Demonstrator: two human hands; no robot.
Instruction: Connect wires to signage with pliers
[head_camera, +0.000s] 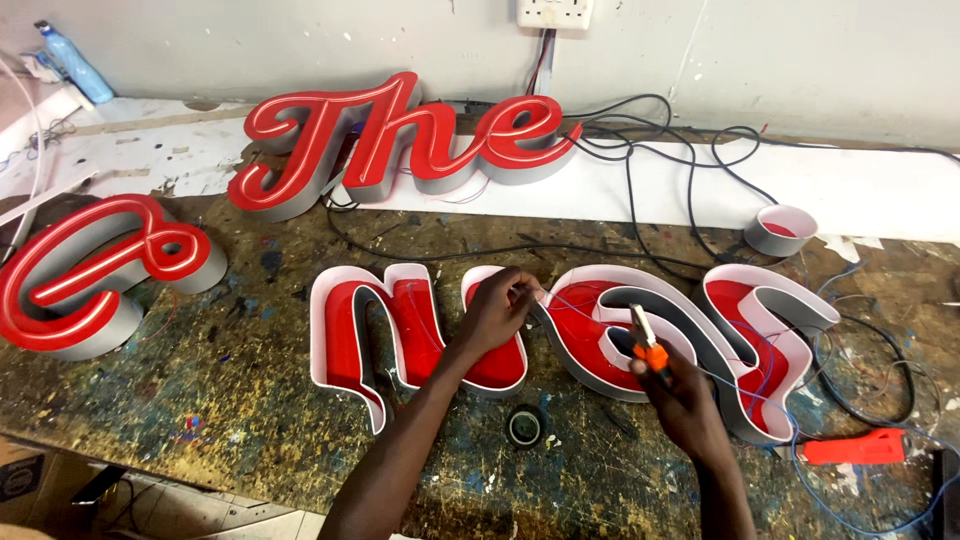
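My left hand (497, 308) pinches a thin blue wire (572, 305) above an open red channel-letter shell (345, 335) with white and grey walls. My right hand (683, 392) grips orange-handled pliers (645, 340), whose jaws point up over a second open letter shell (745, 340). The wire runs from the left fingers across toward the pliers. A roll of black tape (525, 426) lies on the bench between my forearms.
Two finished red letter pieces sit farther off: one script word (400, 140) at the back, one curled letter (85, 270) at left. Black cables (650, 150) loop to a wall socket (555, 12). A small round shell (780, 230), an orange tool (855, 448) and a blue bottle (72, 62) are nearby.
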